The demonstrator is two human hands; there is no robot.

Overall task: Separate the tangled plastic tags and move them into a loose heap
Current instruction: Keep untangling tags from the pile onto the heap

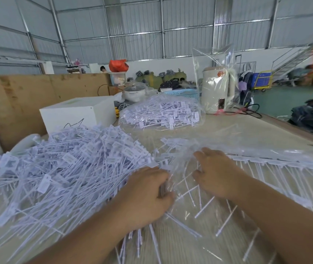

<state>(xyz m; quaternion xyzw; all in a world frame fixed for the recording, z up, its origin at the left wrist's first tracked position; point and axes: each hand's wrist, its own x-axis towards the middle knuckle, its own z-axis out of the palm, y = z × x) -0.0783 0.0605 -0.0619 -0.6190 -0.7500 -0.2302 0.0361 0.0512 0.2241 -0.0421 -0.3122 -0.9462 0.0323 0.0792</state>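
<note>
**Pulling a bunch free of the bag**

The left hand (148, 195) curls its fingers round a bunch of white plastic tags (163, 189) at the near centre of the desk (256, 126). The right hand (216, 174), fingers loosely bent, presses the clear plastic bag (199, 202). Best to draw leftward gently towards the loose heap of tags (66, 168).

Warehouse workshop: corrugated metal walls (142, 25), steel framing, distant piled goods (163, 77).

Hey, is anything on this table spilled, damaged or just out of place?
Nothing looks damaged. The loose heap of tags sprawls on the left, as the task intends. The one oddity is the kettle at the far edge, wrapped in a clear plastic bag among the tag work.
</note>
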